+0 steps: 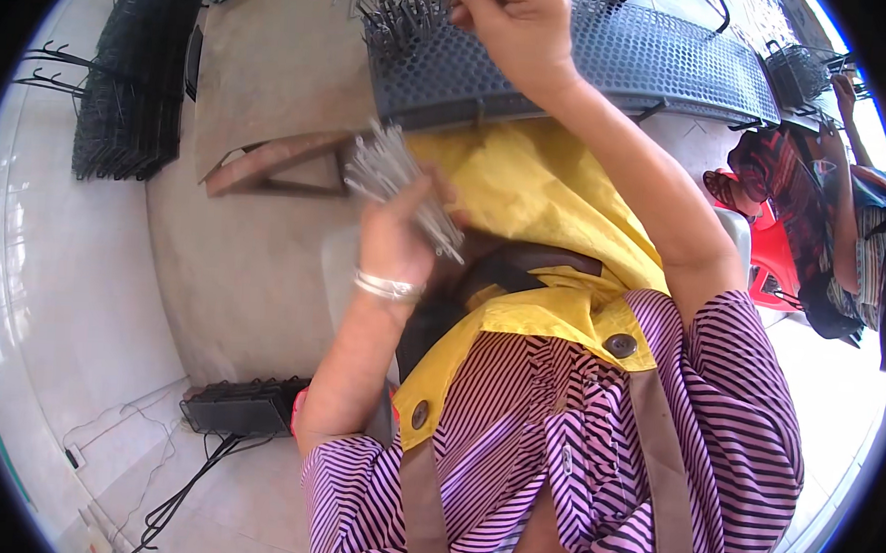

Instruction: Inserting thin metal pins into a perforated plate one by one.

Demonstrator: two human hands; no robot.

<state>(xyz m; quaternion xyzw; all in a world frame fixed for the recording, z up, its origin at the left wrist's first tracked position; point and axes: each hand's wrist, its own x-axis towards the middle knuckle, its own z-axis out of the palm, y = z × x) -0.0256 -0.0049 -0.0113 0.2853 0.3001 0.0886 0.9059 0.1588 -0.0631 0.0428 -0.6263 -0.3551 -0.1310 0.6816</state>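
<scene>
My left hand (pixel 397 236) is closed around a bundle of thin silvery metal rods (pixel 384 163), held at a slant over my lap and slightly blurred. My right hand (pixel 521 30) reaches far forward, over a dark perforated panel (pixel 664 73). Its fingers are pinched together near the top edge of the view, and what they hold is too small or cut off to name. Just left of it, a heap of bent metal hooks (pixel 401 19) lies on the panel's left end. A yellow apron (pixel 568 183) covers my lap.
Stacked black wire racks (pixel 133 80) stand at the far left. A brown angled frame (pixel 284 163) is left of the panel. Dark trays (pixel 241 406) and cables lie lower left. At right, another person (pixel 798 185) works beside a red chair (pixel 777 256) and black wire pieces (pixel 799 75).
</scene>
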